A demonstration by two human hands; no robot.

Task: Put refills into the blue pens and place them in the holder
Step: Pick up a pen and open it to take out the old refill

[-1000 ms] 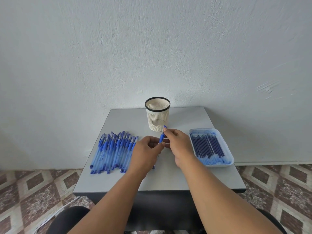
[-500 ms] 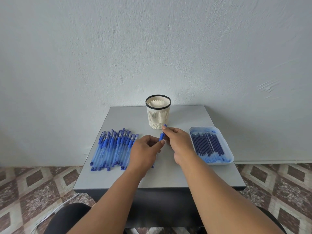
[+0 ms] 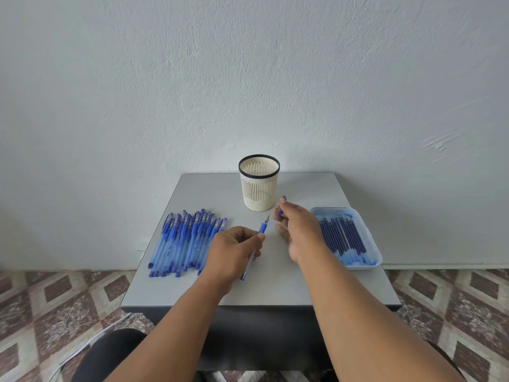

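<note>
The hands have parted: the right hand (image 3: pixel 296 228) has pulled the cap (image 3: pixel 281 205) off and pinches it right of the holder (image 3: pixel 259 183). The left hand (image 3: pixel 234 250) grips the uncapped pen (image 3: pixel 254 250) before the holder, tip up. Pens (image 3: pixel 184 241) lie to its left, the refills tray (image 3: pixel 366 260) to its right.

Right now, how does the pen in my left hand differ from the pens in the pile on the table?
The held pen is uncapped, tip bare; the piled pens wear caps. The left hand holds its pen, while the pile lies untouched on the table. Both have blue, translucent barrels.
</note>
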